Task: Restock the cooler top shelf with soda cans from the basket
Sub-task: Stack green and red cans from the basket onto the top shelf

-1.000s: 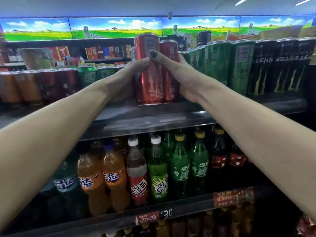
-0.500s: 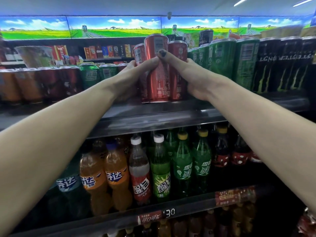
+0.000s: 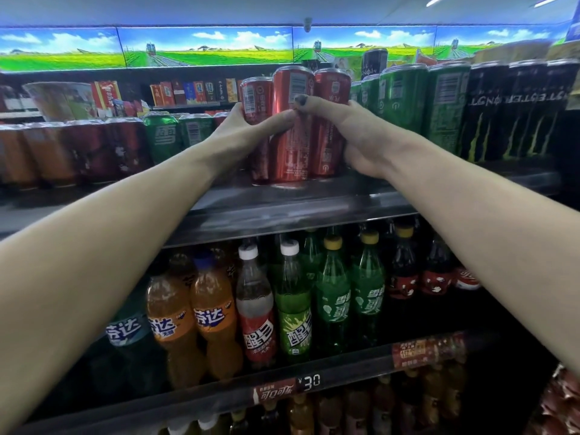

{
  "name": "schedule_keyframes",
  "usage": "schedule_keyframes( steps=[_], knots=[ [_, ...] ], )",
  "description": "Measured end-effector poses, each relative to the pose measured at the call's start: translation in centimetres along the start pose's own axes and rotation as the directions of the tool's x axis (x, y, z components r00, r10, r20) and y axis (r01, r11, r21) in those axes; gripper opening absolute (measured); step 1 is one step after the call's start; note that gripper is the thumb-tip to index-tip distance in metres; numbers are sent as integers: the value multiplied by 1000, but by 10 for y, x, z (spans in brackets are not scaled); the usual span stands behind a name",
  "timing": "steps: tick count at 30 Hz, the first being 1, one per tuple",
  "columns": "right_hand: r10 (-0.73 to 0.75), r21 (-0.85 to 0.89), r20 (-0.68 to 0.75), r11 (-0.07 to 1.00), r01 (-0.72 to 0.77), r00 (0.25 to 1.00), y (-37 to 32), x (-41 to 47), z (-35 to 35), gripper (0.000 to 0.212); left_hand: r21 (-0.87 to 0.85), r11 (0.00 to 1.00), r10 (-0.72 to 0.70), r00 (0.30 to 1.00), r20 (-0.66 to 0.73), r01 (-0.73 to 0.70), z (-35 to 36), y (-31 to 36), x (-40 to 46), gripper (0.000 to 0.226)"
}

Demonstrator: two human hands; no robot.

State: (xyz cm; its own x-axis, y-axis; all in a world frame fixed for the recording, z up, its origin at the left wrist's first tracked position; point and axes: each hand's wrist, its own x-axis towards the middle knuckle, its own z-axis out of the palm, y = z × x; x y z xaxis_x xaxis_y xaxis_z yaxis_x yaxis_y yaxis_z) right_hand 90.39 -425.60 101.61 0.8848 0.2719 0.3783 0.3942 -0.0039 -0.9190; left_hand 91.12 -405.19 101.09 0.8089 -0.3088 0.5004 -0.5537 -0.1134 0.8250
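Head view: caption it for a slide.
Both hands group three red soda cans on the cooler's top shelf.

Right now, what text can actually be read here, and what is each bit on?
"¥30": price strip on the lower shelf edge.
"可口可乐": red tag beside it.
"芬达": orange bottles.
"醒目": red-label bottle and green-label bottle.
Red cans' print: too blurred.

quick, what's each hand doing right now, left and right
Left hand: fingers curled round the red cans, gripping them on the top shelf.
Right hand: gripping the same red cans from the other side.
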Motion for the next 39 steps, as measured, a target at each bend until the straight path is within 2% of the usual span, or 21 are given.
schedule_keyframes(
  steps=[3,5,8,11,16,20,23,26,27,29,30,31,33,34,36,39],
  knots=[
    [28,-4,42,1000,-27,999,-5,-5,1,70,24,1000,19,1000,-4,-19,0,1,-3,70],
    [32,-3,33,999,-32,999,-7,-8,4,86,36,999,25,1000,-11,-25,0,1,-5,81],
    [4,-51,6,999,-4,1000,-8,-13,10,116,66,998,1,1000,-24,1,-2,2,-7,111],
    [16,-96,-21,995,-18,1000,-10,-15,13,124,84,996,-15,1000,-27,17,-5,0,-8,121],
    [19,-281,-112,958,-50,994,-19,-25,18,143,110,994,-19,998,-54,25,-1,5,-14,132],
    [-24,-425,-271,900,-97,962,-20,-43,24,129,119,993,-11,999,-45,17,5,10,-16,99],
    [-167,-546,-370,835,-68,914,-20,-48,33,117,164,986,-4,998,-71,15,10,13,-17,100],
    [-268,-667,-403,740,-81,875,-21,-45,41,112,226,974,32,994,-100,-9,18,15,-18,97],
    [-272,-694,-403,713,-98,874,-22,-43,42,111,224,975,33,992,-121,-5,20,16,-17,87],
    [-250,-709,-405,694,-129,879,-24,-40,41,105,243,970,32,993,-116,-3,23,14,-13,46],
    [-230,-702,-407,698,-142,884,-26,-40,40,103,258,966,30,994,-107,-1,25,14,-11,37],
    [-211,-693,-409,704,-152,888,-27,-39,39,101,275,961,12,994,-106,17,24,15,-11,46],
    [-200,-694,-410,701,-163,890,-28,-40,37,95,293,954,-41,995,-87,65,22,15,-10,81],
    [-214,-712,-408,683,-163,888,-28,-40,36,91,316,943,-79,992,-96,105,20,15,-9,87],
    [-263,-772,-391,615,-159,882,-27,-42,36,83,323,932,-131,983,-125,165,18,14,-9,77],
    [-355,-864,-349,481,-151,867,-19,-50,38,77,227,956,-153,976,-152,185,16,11,-5,65]
  ],
)
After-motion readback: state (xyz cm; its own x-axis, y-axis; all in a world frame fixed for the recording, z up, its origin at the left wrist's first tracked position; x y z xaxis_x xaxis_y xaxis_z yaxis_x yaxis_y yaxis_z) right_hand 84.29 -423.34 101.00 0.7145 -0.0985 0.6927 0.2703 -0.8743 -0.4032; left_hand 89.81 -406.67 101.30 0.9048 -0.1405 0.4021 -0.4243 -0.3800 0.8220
